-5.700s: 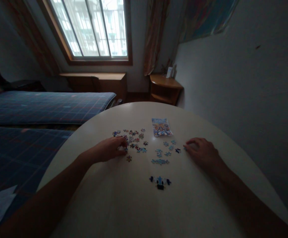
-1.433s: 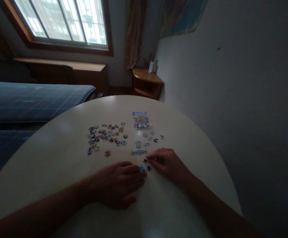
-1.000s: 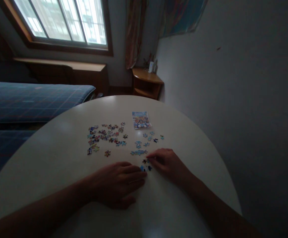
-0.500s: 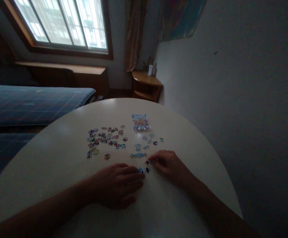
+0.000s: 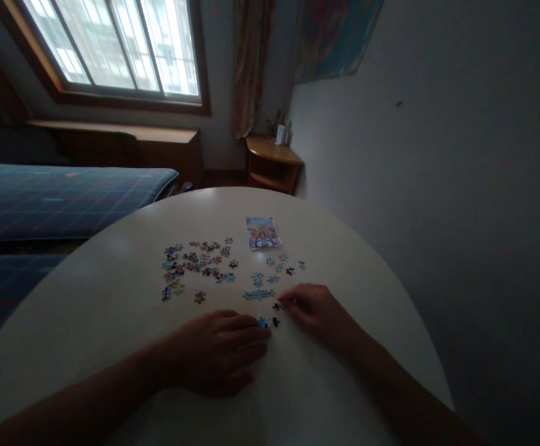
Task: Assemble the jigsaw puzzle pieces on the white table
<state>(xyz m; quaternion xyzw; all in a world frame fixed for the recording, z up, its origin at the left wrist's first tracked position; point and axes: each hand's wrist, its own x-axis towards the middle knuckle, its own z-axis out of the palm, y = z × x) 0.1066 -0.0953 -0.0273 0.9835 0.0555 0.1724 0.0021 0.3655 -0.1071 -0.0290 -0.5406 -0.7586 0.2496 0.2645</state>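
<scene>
My left hand (image 5: 225, 348) lies flat on the round white table (image 5: 125, 310), fingers stretched, their tips touching a small joined cluster of blue puzzle pieces (image 5: 268, 321). My right hand (image 5: 314, 310) rests just right of it, fingers pinched on a dark puzzle piece (image 5: 278, 306) above that cluster. A short joined blue strip (image 5: 258, 294) lies just beyond. Several loose pieces (image 5: 195, 263) are scattered farther left, and a few blue ones (image 5: 283, 267) farther back.
A small printed picture card (image 5: 262, 232) lies at the far side of the table. A wall stands close on the right. A bed with a blue checked cover (image 5: 60, 198) is on the left, a wooden corner shelf (image 5: 273, 162) behind.
Both hands came in from the far piles to the near cluster. Over the last second they have hardly moved; the view has tilted slightly.
</scene>
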